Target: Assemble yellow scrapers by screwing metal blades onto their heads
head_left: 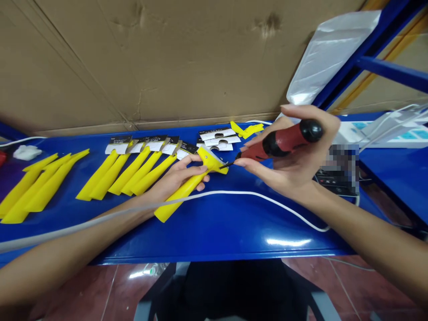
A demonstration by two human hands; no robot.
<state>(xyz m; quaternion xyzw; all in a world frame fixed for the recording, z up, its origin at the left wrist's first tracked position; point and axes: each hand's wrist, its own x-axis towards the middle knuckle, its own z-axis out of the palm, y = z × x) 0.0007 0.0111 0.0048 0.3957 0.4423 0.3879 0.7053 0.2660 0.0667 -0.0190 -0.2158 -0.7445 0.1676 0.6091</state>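
In the head view, the left hand (180, 174) grips a yellow scraper (187, 186) while the right hand (292, 171) wraps a red screwdriver (284, 141), its tip at that scraper's head: the fastening looks under way. Left of it, the carded handles (130, 171) seem done; farther left, cardless handles (43, 189), and beyond it, loose yellow parts (253, 130), seem left.

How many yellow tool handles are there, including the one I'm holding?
9: three overlapping yellow tool handles at far left, five yellow tool handles right of those, one yellow tool handle in your left hand. Overlaps may hide others.
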